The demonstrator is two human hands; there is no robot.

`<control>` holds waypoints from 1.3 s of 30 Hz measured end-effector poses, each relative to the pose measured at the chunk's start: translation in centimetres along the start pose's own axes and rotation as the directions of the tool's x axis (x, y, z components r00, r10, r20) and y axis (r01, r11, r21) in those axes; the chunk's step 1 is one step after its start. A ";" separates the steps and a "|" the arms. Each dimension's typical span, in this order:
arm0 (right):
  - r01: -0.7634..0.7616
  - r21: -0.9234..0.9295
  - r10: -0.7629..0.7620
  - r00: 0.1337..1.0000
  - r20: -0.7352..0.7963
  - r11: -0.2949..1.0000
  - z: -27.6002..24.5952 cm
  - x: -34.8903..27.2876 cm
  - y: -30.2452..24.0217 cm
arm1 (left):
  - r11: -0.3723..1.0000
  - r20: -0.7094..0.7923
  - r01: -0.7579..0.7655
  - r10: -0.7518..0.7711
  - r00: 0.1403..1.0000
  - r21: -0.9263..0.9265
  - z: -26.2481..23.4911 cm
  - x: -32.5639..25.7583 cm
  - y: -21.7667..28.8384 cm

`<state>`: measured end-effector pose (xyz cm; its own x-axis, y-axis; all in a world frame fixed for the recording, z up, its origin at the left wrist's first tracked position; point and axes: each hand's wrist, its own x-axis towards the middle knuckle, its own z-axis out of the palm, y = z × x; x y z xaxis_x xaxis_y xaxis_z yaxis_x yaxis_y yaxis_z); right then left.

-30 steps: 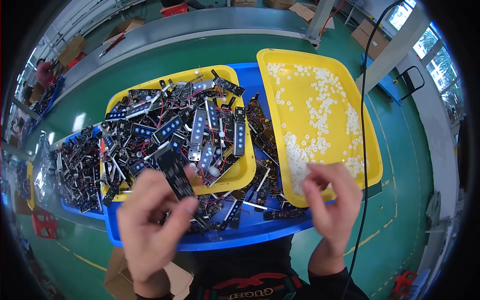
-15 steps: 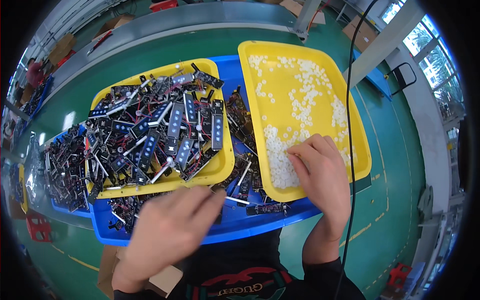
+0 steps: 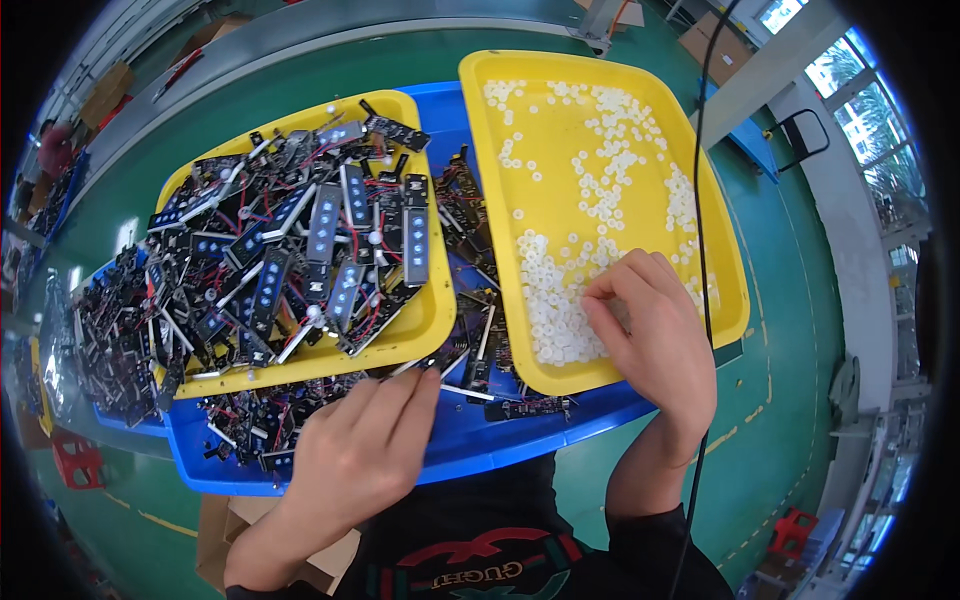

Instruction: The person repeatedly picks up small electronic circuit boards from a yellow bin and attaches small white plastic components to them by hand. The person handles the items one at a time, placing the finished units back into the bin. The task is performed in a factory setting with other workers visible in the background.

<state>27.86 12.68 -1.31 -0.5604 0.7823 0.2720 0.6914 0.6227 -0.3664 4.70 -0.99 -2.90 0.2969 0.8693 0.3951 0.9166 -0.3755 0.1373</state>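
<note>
Right hand [image 3: 655, 335], fingers pinched narrow, dips into the heap of small white plastic rings [image 3: 560, 300] at 5 o'clock in the shallow yellow plastic tray [image 3: 590, 75], apparently to isolate one ring. Left hand [image 3: 360, 450], fingers extended flat and together, holding nothing visible, rests at 6 o'clock on the blue plastic bin [image 3: 480, 455], touching loose black circuit strips [image 3: 330, 240] that also fill a second yellow tray [image 3: 425, 320] at 10 o'clock, keeping both part types within reach.

green floor [image 3: 790, 400], bright windows [image 3: 850, 90] at right
</note>
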 end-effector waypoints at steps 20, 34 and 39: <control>0.113 0.276 -0.027 0.954 -0.298 0.955 -0.3 -0.2 -2.3 | -0.296 0.232 0.002 -0.744 0.627 -0.955 -1.0 -2.0 0.5; 0.068 0.913 0.042 0.995 -0.092 0.401 3.4 -2.2 -8.2 | -0.834 0.422 -0.291 -0.501 0.756 -0.468 0.2 -0.4 1.3; 0.090 0.904 0.018 0.994 -0.107 0.418 4.1 -2.1 -8.1 | -0.676 0.424 -0.107 -0.569 0.705 -0.729 -0.5 -0.1 1.6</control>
<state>21.57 5.88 -2.53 -0.4962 0.7906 0.3588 -0.1734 0.3146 -0.9332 6.05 -1.85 -2.27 -0.1984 0.9625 -0.1848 -0.8464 -0.0732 0.5276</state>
